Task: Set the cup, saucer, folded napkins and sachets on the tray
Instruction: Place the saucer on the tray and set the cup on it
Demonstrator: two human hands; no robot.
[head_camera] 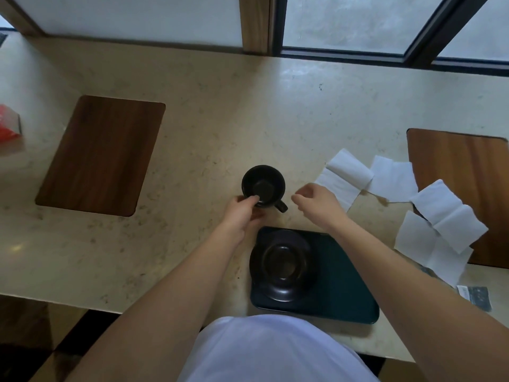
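Note:
A black cup stands upright on the beige counter, its handle pointing toward me and to the right. My left hand grips its near rim, fingers over the edge. My right hand hovers just right of the handle, fingers loosely curled and holding nothing. A black saucer lies on the left half of the dark green tray close to my body. White napkins lie unfolded or half folded at the right, more napkins beyond them. A dark sachet lies at the counter's right front edge.
A wooden inlay panel sits in the counter at the left and another at the right, partly under napkins. A red box shows at the far left edge. A window frame runs along the back.

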